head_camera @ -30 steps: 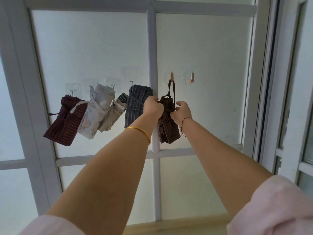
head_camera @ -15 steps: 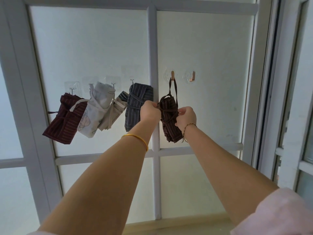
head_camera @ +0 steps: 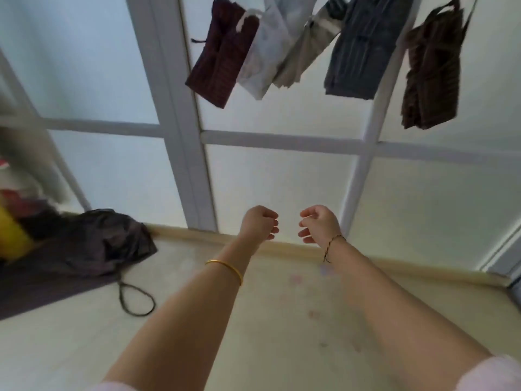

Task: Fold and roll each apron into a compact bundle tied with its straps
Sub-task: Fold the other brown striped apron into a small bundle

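Head view: left hand (head_camera: 259,224) and right hand (head_camera: 320,224) side by side, apart, fingers loosely curled, holding nothing. Gold bangle (head_camera: 225,268) on left wrist, thin cord bracelet (head_camera: 332,244) on right. Above, five rolled cloth bundles hang in a row against a frosted, white-framed partition (head_camera: 174,108): maroon striped bundle (head_camera: 222,60), white bundle (head_camera: 267,52), beige bundle (head_camera: 304,52), grey-blue striped bundle (head_camera: 363,52), brown striped bundle (head_camera: 431,71), strap-tied. One dark crumpled apron (head_camera: 84,249) lies on the floor at left, its strap loop (head_camera: 135,300) trailing.

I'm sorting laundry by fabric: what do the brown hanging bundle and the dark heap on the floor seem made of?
Brown bundle: probably woven cotton-like cloth, matte, with faint stripes and soft folds. Dark heap: likely thinner, perhaps synthetic cloth; slight sheen, sharp crumpled creases. Blur leaves both open.
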`<state>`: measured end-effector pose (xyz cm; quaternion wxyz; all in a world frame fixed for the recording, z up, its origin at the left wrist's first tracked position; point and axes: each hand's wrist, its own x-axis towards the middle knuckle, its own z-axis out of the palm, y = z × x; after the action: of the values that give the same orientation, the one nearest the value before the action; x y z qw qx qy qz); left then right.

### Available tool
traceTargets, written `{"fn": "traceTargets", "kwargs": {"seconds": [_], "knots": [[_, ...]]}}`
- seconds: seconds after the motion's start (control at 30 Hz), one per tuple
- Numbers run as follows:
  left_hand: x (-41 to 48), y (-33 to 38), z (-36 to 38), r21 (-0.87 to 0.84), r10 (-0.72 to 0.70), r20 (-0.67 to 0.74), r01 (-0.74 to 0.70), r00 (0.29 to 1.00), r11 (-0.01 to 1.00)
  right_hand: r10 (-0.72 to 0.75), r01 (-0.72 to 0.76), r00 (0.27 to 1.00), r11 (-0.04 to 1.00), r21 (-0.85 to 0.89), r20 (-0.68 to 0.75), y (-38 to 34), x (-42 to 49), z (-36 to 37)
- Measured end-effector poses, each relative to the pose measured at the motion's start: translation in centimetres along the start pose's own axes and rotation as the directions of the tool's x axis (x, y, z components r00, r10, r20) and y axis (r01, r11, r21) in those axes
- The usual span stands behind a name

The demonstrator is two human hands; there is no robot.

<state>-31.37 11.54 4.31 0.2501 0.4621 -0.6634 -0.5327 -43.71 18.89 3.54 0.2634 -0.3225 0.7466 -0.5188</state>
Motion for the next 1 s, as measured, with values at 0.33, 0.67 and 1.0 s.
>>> {"fn": "traceTargets", "kwargs": {"seconds": [0.33, 0.67, 1.0], "knots": [[1.4, -21.4, -26.6, 0.54, -0.224, -0.425, 0.444, 0.877, 0.715, 0.259, -0.219, 0.846, 0.966, -0.138, 0.466, 4.5, -4.9, 28.0], [4.5, -31.6, -34.6, 0.774, -0.228, -0.264, 0.347, 0.937, 0.53, 0.356, -0.318, 0.805, 0.934, -0.161, 0.474, 5.2, -7.0, 42.8], [7.5, -32.8, -35.6, 0.872, -0.04, -0.042, 0.056, 0.998, 0.486, 0.367, -0.363, 0.828, 0.927, -0.094, 0.423, 6.8, -6.2, 42.7]]}}
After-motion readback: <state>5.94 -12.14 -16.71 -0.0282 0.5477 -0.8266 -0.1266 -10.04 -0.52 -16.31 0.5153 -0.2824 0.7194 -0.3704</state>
